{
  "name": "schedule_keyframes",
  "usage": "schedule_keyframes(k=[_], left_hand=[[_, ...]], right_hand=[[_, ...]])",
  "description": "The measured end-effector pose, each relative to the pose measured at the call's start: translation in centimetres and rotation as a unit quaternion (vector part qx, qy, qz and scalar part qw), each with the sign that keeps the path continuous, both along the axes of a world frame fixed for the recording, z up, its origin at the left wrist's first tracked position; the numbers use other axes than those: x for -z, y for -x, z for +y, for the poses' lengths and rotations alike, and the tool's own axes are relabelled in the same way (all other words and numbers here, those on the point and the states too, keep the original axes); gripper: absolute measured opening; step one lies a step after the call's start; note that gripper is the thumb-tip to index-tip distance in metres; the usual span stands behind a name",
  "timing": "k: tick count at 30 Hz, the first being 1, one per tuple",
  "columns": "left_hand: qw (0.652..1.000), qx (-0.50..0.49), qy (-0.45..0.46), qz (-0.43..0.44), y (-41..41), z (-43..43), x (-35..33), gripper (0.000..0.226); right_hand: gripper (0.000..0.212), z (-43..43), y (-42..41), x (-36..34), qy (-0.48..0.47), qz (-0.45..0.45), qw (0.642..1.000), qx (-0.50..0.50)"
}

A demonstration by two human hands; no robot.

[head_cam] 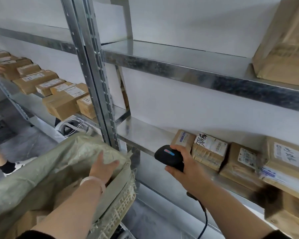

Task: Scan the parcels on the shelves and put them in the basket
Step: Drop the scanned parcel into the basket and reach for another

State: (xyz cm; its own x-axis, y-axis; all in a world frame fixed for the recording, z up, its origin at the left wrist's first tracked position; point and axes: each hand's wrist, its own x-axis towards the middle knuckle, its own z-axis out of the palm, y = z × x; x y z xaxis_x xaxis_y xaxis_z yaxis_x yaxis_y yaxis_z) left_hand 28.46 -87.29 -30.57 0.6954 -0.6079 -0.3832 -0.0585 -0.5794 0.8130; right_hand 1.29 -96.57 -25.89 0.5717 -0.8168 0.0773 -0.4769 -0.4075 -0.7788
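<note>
Since parcels stand on several levels, shelving [179, 66]: galvanised steel rack with two bays; stock sits on the left bay's shelf, on the right bay's lower shelf and at the right end of its upper shelf.
Basket [121, 209]: pale plastic lattice lined with a woven sack [41, 169], in front of the upright between the bays; brown cardboard shows inside.
Parcels [209, 152]: a row along the lower right shelf, labels facing out; neither hand holds one.
Left hand [102, 168]: open, fingers flat on the sack's far rim.
Right hand [185, 163]: gripping the scanner at the left end of the row.
Scanner [169, 156]: black, corded, held just in front of the leftmost parcel [183, 139].
Progress: judged early to midway; some items appear binned, and most shelf stock is not yet scanned or transferred.
</note>
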Motion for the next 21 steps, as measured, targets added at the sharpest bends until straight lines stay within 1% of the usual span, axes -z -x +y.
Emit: schedule_keyframes(k=[3, 6, 9, 11, 13, 15, 16, 18, 21], left_hand=[[0.991, 0.131, -0.001, -0.030, 4.3, -4.2, -0.4, 0.065], [0.978, 0.207, 0.010, -0.017, 8.8, -8.1, -0.6, 0.067], [0.961, 0.265, 0.038, -0.069, 13.0, -11.9, -0.6, 0.062], [0.942, 0.304, 0.038, -0.135, 15.2, -14.1, -0.1, 0.058], [0.928, 0.310, -0.021, -0.203, 16.4, -15.9, 0.8, 0.067], [0.910, 0.315, -0.068, -0.260, 17.0, -17.1, 1.6, 0.068], [0.905, 0.317, -0.078, -0.272, 17.2, -17.5, 2.0, 0.065], [0.907, 0.311, -0.086, -0.270, 17.4, -18.1, 2.7, 0.062], [0.910, 0.297, -0.078, -0.278, 17.2, -18.4, 3.5, 0.067]], right_hand=[[0.055, -1.0, 2.2, 0.8, -0.018, -0.036, 0.997, 0.066], [0.057, -1.9, 4.3, 1.2, -0.036, -0.054, 0.991, 0.116], [0.055, -2.9, 6.0, 2.0, -0.056, -0.066, 0.984, 0.154], [0.056, -3.6, 6.8, 2.6, -0.064, -0.067, 0.982, 0.165], [0.056, -4.0, 7.3, 3.1, -0.068, -0.067, 0.982, 0.165], [0.058, -4.5, 7.7, 3.7, -0.071, -0.063, 0.982, 0.162], [0.059, -4.8, 7.9, 4.0, -0.076, -0.064, 0.982, 0.162], [0.060, -5.3, 8.0, 4.7, -0.086, -0.071, 0.980, 0.165], [0.060, -5.7, 7.9, 5.6, -0.099, -0.086, 0.977, 0.169]])
